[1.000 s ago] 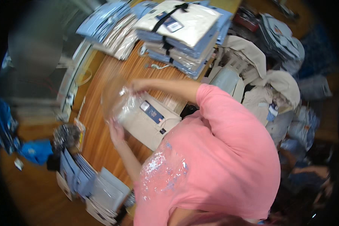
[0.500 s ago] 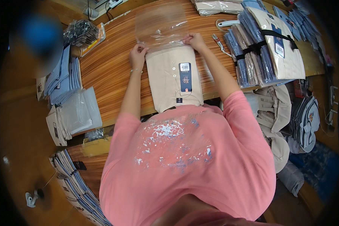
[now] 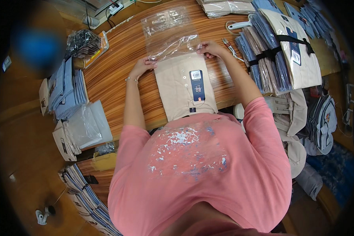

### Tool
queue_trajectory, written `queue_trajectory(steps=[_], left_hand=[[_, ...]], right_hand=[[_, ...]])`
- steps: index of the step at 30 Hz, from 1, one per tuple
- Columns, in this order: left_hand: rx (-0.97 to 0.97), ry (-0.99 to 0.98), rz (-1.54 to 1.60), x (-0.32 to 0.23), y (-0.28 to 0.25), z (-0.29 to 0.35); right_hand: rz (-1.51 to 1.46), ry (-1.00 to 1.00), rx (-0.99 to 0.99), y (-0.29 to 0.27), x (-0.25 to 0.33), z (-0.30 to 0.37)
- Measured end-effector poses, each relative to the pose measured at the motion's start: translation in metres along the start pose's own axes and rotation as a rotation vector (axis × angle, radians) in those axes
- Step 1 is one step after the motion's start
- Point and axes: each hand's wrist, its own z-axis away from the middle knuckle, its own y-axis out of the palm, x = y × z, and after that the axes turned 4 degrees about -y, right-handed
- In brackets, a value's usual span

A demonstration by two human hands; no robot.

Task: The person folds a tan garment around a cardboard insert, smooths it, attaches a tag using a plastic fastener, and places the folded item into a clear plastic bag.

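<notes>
A folded cream garment [image 3: 173, 86] with buttons and a navy hang tag [image 3: 197, 85] lies on the table in front of me, its near end against my pink top. At its far end is a clear plastic bag [image 3: 169, 29], spread out flat and wrinkled. My left hand [image 3: 143, 67] pinches the bag's near edge by the garment's far left corner. At the far right corner my right hand [image 3: 211, 50] grips the same edge between thumb and fingers. Whether the garment's far end is inside the bag's mouth is hard to tell.
Bundled, bagged garments [image 3: 269, 59] are stacked at the right, with small snips [image 3: 231, 48] beside them. Blue folded garments [image 3: 69, 90] and clear bags [image 3: 84, 126] sit at the left edge. A packet of dark items [image 3: 83, 42] stands far left.
Both hands have come slightly nearer with the bag's edge, the left hand's fingers stretching further inward. The bag's far part is more crinkled. The whole view has shifted a little.
</notes>
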Motion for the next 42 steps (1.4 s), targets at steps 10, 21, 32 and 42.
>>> queue_trajectory(steps=[10,21,32,42], left_hand=[[-0.262,0.071,0.056,0.001,0.01,-0.005],[-0.096,-0.064,-0.04,0.006,0.007,0.012],[0.068,-0.191,0.023,0.014,0.038,0.07],[-0.011,-0.27,0.054,0.046,0.085,0.135]], right_hand=[[0.005,0.019,-0.081,0.009,0.009,-0.008],[-0.015,0.038,0.103,-0.008,0.0,0.001],[0.016,0.111,0.185,0.013,0.009,0.062],[-0.034,0.015,0.049,0.062,-0.065,0.14]])
